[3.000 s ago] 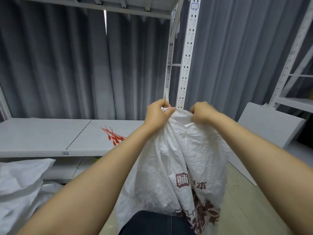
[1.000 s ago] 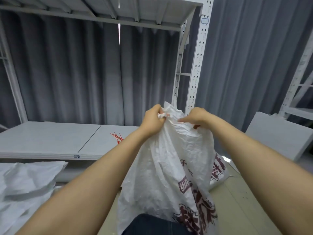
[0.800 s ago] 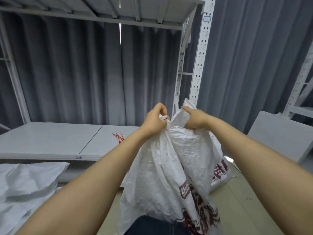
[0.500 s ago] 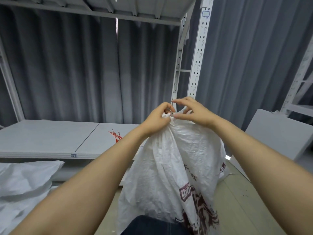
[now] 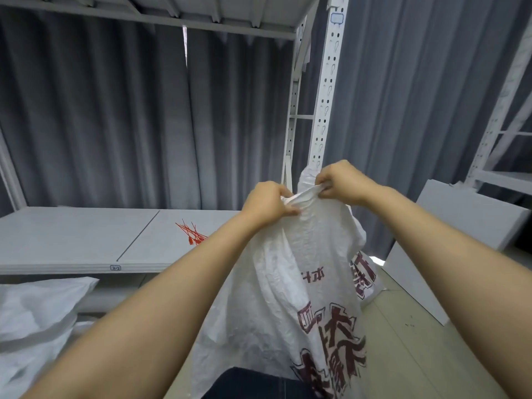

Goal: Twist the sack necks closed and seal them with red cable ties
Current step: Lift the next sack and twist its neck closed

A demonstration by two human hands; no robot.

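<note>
As the left hand (image 5: 267, 201) and right hand (image 5: 342, 180) clamp their grip on its bunched mouth, a limp, seemingly light woven sack (image 5: 302, 283) is held upright before the person, likely best seized just below the bunch for twisting.

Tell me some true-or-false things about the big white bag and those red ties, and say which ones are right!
1. The left hand and the right hand both grip the top of the white woven plastic sack with dark red print. True.
2. A red tie is fastened round the sack's neck. False: none shows there; the thin red plastic cable ties lie in a bundle on the pale grey shelf board.
3. The ties lie to the left of the held sack. True.
4. The hanging behind the shelf is bright yellow. False: the pleated fabric curtain is grey.
5. Another plain white woven sack lies at the lower left. True.
</note>
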